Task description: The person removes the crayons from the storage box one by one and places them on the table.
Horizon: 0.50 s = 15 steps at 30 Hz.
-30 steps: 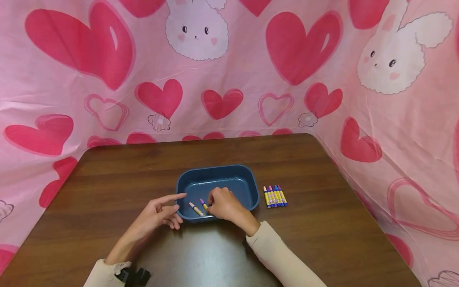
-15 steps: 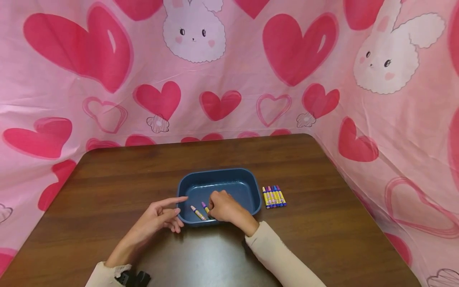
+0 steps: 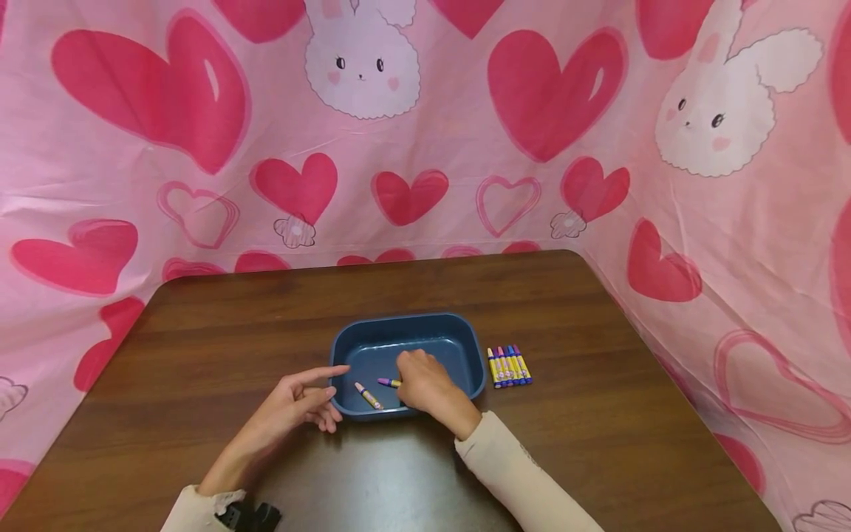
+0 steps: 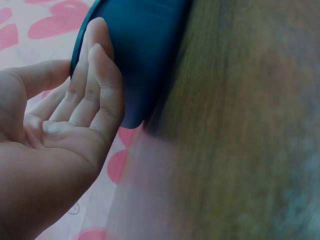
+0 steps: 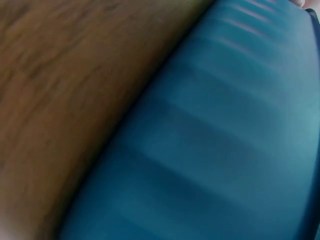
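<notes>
Purple-tipped, the crayon (image 3: 388,383) lies inside the blue tray (image 3: 405,325), pinched at its right end by our right hand (image 3: 425,384), whose fingers curl over it. At nine o'clock from it a pink crayon (image 3: 368,396) rests on the tray floor. Our left hand (image 3: 292,406) lies on the table (image 3: 199,332) with fingers loosely straight, forefinger touching the tray's left rim; only the left wrist view shows those fingers (image 4: 95,75) against the outer wall. The right wrist view gives just blurred tray wall and wood. At three o'clock from the tray, six crayons (image 3: 509,365) lie side by side; their yellow labels are too small to read. Open tabletop spreads toward twelve o'clock, up to the heart-printed cloth (image 3: 425,148).
</notes>
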### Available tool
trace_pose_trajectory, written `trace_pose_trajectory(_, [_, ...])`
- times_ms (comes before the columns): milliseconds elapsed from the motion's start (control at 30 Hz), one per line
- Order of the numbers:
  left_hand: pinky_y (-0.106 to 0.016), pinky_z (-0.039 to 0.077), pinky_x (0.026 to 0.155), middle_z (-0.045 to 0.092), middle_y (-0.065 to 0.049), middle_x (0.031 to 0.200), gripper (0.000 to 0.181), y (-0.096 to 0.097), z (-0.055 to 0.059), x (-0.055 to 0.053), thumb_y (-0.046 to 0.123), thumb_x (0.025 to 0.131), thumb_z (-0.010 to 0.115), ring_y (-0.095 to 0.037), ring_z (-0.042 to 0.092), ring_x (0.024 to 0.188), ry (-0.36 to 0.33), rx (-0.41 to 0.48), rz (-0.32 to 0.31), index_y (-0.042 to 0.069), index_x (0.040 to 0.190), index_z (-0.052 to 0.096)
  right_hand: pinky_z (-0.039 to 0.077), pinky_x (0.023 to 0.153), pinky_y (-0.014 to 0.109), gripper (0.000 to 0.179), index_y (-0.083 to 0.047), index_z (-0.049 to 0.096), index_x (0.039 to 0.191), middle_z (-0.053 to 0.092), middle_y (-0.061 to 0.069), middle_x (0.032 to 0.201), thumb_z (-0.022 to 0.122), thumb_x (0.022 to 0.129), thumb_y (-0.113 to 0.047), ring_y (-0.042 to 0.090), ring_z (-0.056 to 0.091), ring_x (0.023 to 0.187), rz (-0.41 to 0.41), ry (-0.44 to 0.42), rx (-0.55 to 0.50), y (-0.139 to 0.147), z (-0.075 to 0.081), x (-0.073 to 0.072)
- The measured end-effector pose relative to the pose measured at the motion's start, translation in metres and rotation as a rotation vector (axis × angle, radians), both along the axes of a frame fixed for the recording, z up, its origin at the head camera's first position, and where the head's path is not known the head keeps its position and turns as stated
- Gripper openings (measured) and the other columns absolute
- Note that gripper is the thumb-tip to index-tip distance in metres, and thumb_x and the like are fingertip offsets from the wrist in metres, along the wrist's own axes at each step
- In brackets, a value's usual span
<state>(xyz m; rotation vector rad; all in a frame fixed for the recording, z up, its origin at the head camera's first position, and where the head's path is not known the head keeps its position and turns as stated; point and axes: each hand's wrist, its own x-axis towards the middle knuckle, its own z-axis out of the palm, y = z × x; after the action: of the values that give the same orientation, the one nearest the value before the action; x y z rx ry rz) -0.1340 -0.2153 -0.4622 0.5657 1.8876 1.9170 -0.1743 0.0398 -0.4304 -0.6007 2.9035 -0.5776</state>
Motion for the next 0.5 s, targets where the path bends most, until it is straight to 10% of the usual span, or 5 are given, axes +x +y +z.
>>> trace_pose_trajectory(500, [-0.05,0.06,0.068,0.071,-0.025,0.086,0.049,-0.0004,0.0004,-0.0001,0.012,0.106,0.048,-0.027,0.071,0.07,0.007,-0.026,0.002,-0.009,0.148,0.035,0.03,0.045,0.026,0.036,-0.015,0.05,0.052,0.041,-0.006,0.053,0.068,0.079,0.0,0.012,0.041,0.053,0.043,0.052,-0.067,0.0017,0.0004,-0.0017])
